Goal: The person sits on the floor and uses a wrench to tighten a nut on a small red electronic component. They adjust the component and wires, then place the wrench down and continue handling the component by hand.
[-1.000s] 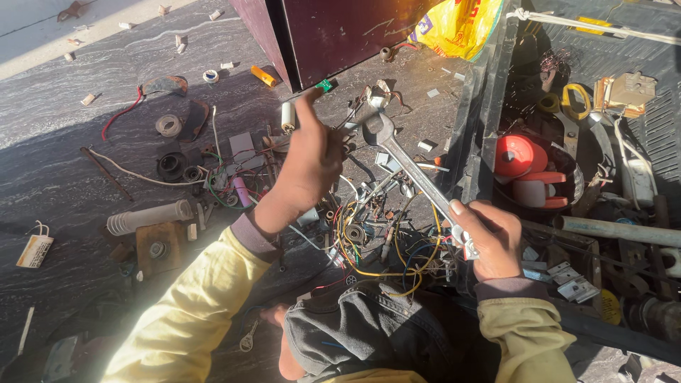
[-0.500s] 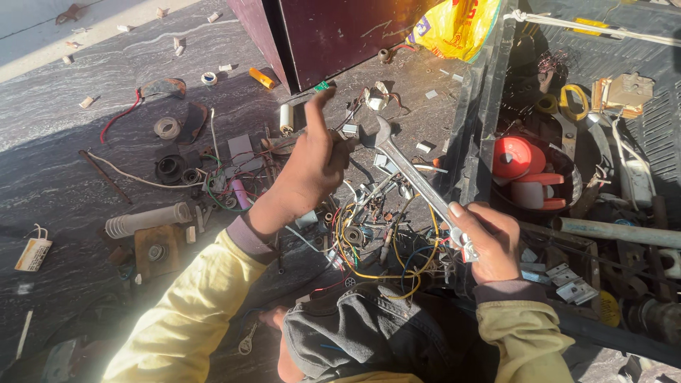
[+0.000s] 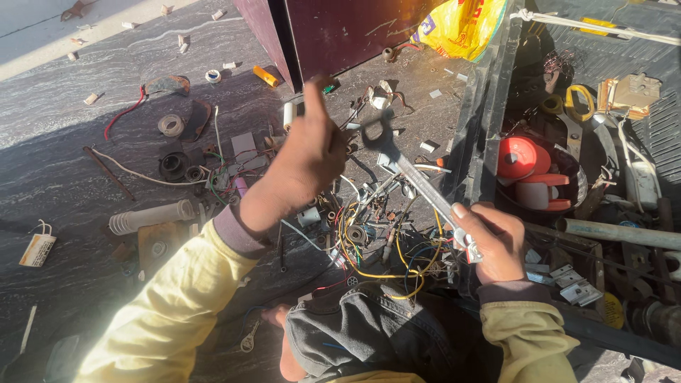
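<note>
Two hands work over tangled yellow wires (image 3: pixel 383 266) on grey stone floor (image 3: pixel 64 163): right hand (image 3: pixel 493 241) grips a long silver spanner (image 3: pixel 411 177); left hand (image 3: pixel 305 159), fingers curled, grip unclear.

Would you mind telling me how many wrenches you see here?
1. A single metal wrench is held by its lower end in the right hand, its open jaw raised near the left hand. Others may lie hidden in the cluttered tool tray.
</note>
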